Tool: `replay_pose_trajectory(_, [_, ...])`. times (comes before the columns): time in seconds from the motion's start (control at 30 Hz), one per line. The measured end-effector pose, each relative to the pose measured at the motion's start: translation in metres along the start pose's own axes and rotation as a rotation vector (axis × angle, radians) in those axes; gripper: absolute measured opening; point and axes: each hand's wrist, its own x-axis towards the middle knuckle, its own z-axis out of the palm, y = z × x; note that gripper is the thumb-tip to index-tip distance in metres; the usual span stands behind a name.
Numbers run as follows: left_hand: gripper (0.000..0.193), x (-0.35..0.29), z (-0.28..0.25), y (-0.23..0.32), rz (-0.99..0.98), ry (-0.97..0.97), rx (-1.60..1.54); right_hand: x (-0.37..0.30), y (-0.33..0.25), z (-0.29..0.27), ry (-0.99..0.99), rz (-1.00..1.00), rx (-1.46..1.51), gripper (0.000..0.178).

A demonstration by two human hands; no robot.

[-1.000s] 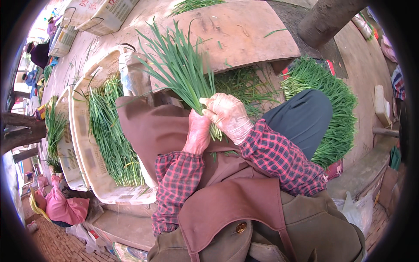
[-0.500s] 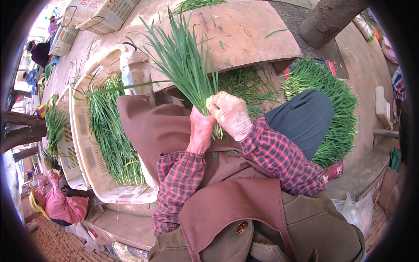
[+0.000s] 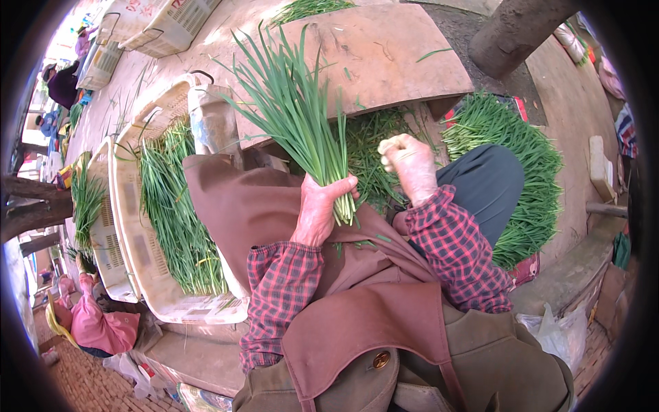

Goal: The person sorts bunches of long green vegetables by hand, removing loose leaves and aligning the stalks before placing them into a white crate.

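A bunch of Chinese chives [image 3: 295,117] stands in my left hand [image 3: 319,206], which is wrapped round its pale stem ends. The long green leaves fan up and away from me, over the near edge of a low wooden board. To the right of the bunch, apart from it, my right hand [image 3: 412,165] is raised with its fingers curled in. Whatever those fingers hold, if anything, is hidden. Beneath my hands a brown apron [image 3: 240,206] covers my lap, with small green scraps lying on it.
On my left, a cream plastic crate [image 3: 199,317] contains loose chives. A large pile of chives [image 3: 522,185] lies beyond my right knee. Ahead is the wooden board [image 3: 384,55], with loose leaves under it and a post [image 3: 515,38] behind. A person in pink [image 3: 103,319] sits far left.
My right hand has left the bunch and moved right, fingers still curled. My left hand keeps its hold on the chives.
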Motion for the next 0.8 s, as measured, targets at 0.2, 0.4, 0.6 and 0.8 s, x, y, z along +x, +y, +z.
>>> replay_pose_trajectory(0.2, [0.033,-0.007,0.002,0.004,-0.085,-0.062,-0.106,-0.014,-0.003,0.027,-0.077,-0.272,-0.107,0.018])
replay_pose_trajectory(0.4, [0.032,-0.013,-0.003,-0.002,-0.107,-0.095,-0.089,-0.02,-0.078,0.042,0.153,-1.072,-0.328,0.017])
replay_pose_trajectory(0.6, [0.036,-0.01,0.0,-0.008,-0.112,-0.07,-0.026,0.023,-0.082,0.055,-0.193,-0.531,-0.533,0.023])
replay_pose_trajectory(0.8, [0.035,-0.007,-0.001,-0.013,-0.093,-0.094,-0.07,0.015,-0.075,0.04,-0.441,-0.128,-0.053,0.015])
